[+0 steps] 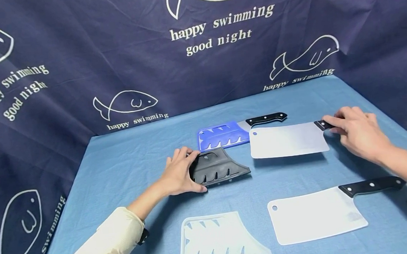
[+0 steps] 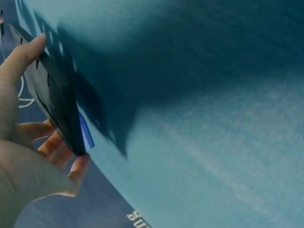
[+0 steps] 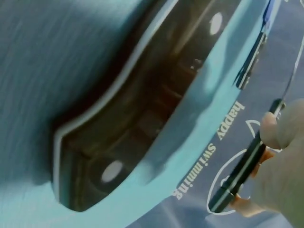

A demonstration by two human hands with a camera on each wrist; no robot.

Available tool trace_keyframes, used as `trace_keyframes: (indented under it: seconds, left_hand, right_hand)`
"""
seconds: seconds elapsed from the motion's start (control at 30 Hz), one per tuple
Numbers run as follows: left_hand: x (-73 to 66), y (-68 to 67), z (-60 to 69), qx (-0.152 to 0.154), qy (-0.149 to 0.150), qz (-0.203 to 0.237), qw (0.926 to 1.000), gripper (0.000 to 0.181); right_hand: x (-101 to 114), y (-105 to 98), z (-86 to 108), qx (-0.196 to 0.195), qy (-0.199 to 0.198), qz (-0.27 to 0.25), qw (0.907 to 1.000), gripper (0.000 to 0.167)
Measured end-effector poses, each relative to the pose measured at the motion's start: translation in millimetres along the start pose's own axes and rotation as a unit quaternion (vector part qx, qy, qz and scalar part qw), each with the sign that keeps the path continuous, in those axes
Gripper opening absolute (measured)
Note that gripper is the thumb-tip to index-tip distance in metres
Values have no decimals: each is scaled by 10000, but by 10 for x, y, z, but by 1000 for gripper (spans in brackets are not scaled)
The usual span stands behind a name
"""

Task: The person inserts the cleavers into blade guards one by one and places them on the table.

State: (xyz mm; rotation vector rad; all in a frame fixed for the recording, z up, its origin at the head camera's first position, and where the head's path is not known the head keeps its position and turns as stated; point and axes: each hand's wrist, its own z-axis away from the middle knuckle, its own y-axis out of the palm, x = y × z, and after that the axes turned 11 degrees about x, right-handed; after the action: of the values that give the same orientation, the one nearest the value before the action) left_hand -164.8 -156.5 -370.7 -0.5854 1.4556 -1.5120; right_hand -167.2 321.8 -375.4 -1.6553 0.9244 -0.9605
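My left hand [image 1: 181, 172] grips a black blade cover [image 1: 217, 165] by its closed left end, thumb on the near edge and fingers on the far one. In the left wrist view the black cover [image 2: 54, 90] is raised off the cloth, its shadow beneath. My right hand [image 1: 359, 130] holds a cleaver [image 1: 287, 140] by its black handle [image 3: 247, 166], fingers curled round it. The blade points left toward the cover's wide end, apart from it, and casts a shadow on the cloth. Behind them lies a second cleaver, its blade inside a blue cover [image 1: 222, 135], its black handle [image 1: 265, 118] to the right.
Nearest me on the blue cloth [image 1: 126, 149] lie a translucent white blade cover [image 1: 219, 239] and, to its right, a bare cleaver [image 1: 314, 216] whose handle [image 3: 142, 104] looms large in the right wrist view. A dark printed curtain [image 1: 221, 73] stands behind the table.
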Motion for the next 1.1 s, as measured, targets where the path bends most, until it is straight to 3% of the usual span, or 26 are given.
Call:
trace_keyframes:
  seconds: [0.43,0.83,1.1]
  left_hand:
    - [-9,-163,21,-616,125,-197,9978,109]
    - [-31,-216,32,-750,257,-245,9966,107]
    - [-25,-229,49,-762,187,-264,9966,107]
  right_hand:
    - [262,-113,-38,-1213,-199,-107,9924,54]
    - [331,-173,-32,-1337,-293,6,9906,51]
    - [348,-208,-37,-1600,-437,52,9861,48]
